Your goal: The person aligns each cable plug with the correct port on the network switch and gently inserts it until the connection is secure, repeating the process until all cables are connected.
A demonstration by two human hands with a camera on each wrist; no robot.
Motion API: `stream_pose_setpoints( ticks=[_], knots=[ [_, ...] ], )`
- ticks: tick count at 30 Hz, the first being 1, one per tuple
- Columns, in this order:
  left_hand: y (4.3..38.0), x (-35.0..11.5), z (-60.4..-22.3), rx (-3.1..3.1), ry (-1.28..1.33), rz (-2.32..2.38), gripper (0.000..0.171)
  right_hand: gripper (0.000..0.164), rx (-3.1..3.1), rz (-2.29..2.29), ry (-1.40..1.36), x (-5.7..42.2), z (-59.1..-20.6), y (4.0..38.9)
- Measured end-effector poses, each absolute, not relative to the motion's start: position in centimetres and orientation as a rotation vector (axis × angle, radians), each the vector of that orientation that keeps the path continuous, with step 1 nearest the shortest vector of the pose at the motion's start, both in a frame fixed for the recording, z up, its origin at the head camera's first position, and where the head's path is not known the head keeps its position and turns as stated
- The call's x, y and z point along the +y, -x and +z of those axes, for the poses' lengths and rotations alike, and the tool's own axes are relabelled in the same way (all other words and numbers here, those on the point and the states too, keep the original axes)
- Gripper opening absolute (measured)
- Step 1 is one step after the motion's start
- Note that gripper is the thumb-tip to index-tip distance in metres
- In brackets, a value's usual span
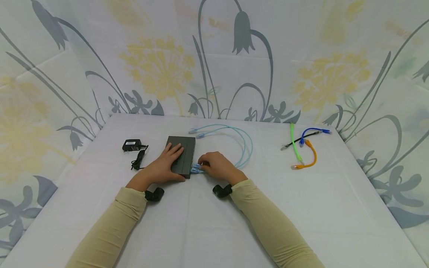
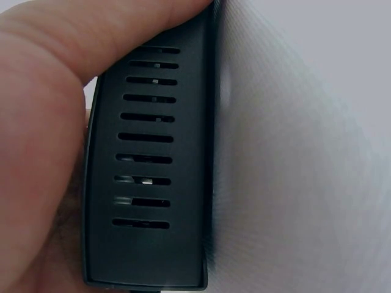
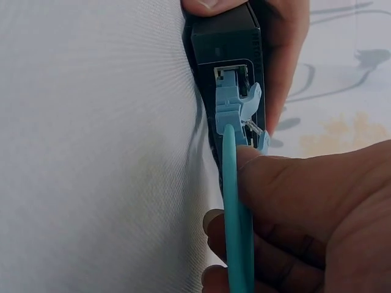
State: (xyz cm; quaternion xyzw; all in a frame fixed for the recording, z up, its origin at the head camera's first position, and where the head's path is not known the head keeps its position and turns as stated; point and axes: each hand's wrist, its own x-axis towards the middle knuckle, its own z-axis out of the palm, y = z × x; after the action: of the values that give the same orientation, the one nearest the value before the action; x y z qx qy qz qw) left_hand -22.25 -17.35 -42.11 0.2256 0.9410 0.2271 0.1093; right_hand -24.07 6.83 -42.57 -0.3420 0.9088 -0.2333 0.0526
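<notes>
My left hand [image 1: 164,165] rests on the dark network switch [image 1: 182,160], its fingers spread over the top. Its thumb lies along the near, vented side [image 2: 146,146] in the left wrist view. At the switch's right side, my right hand [image 1: 218,165] pinches the plug of a light blue network cable [image 1: 250,145]. A light blue plug [image 3: 229,101] sits at a port in the right wrist view. The second plug [image 3: 264,141] beside it is mostly hidden by the right thumb. The cables loop away to the right and back.
Left of the switch lies a black power adapter [image 1: 132,145] with its bundled cord [image 1: 137,162]. Short cables lie at the right: green [image 1: 295,143], black [image 1: 295,141], blue [image 1: 313,129] and orange [image 1: 314,156]. A patterned cloth [image 1: 214,56] stands behind the white table surface [image 1: 214,230].
</notes>
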Motion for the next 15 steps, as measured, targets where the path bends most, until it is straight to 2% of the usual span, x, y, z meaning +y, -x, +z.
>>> stream_pose_setpoints(
  ticks=[15],
  knots=[
    [22.3, -17.35, -42.13, 2.768, -0.66, 0.68, 0.11, 0.017, 2.767, -0.692, 1.044, 6.75, -42.63, 24.03]
  ],
)
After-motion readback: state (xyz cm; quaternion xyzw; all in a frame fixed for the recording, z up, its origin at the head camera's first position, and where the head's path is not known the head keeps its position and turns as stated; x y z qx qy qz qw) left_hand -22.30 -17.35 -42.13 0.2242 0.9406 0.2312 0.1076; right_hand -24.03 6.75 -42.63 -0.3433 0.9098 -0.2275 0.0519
